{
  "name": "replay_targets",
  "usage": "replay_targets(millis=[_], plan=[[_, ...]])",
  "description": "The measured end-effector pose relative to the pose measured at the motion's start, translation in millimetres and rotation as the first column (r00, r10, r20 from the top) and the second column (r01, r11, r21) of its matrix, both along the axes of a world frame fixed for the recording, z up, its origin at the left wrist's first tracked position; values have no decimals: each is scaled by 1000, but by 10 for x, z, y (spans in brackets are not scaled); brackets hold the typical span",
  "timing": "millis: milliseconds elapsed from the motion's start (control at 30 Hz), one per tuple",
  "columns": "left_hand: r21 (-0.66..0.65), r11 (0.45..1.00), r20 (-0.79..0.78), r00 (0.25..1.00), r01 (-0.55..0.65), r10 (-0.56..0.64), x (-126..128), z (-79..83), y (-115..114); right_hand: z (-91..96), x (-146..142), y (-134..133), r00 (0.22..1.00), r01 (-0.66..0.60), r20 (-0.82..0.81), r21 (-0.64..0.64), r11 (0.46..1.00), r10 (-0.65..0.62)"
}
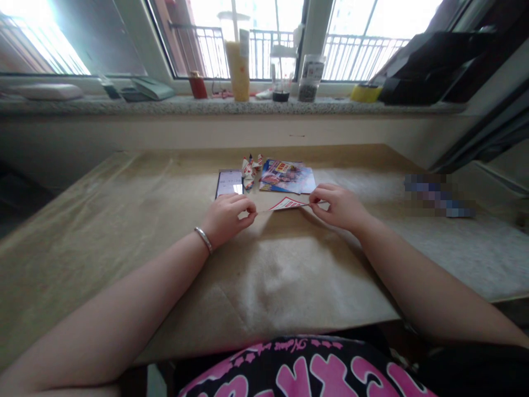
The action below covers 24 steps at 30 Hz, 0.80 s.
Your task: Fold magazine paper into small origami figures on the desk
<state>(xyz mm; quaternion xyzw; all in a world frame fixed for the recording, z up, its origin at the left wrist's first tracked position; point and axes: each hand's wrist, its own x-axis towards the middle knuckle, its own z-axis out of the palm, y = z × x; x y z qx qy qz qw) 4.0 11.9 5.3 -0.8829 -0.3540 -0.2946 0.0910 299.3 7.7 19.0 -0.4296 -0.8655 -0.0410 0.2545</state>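
Observation:
A piece of printed paper with red and white markings is stretched between my two hands, just above the table. My left hand, with a silver bangle at the wrist, pinches its left end between thumb and finger. At the right end, my right hand pinches the paper in the same way. Beyond the paper lies a stack of colourful printed sheets. Several small folded paper pieces sit left of the stack. A phone with a lit screen lies just past my left hand.
A tan cloth covers the table. A blurred-out object lies at the right. On the granite windowsill stand a tall yellow-filled container, a red bottle, a clear jar and a black bag.

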Motion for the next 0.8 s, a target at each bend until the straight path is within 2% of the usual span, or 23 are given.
replay_targets(millis=[267,367,433,567,667,800], plan=[[46,997,-4,998,56,-56,16,5,-40,-50,49,55,997,74,33,-91,993,-71],[19,999,37,999,39,-40,9,6,-45,-92,127,119,996,83,39,-108,991,-79],[-25,999,100,995,32,-29,4,3,-44,-121,172,157,1000,20,24,-135,991,-17],[-89,994,209,977,69,-49,10,-8,-41,-146,142,160,980,-186,39,-139,973,193],[-93,988,186,977,123,-104,22,-16,-36,-124,5,89,956,-279,65,-82,957,285],[-132,970,84,977,204,-194,28,-20,-27,-96,-171,-6,931,-319,194,29,947,308]])
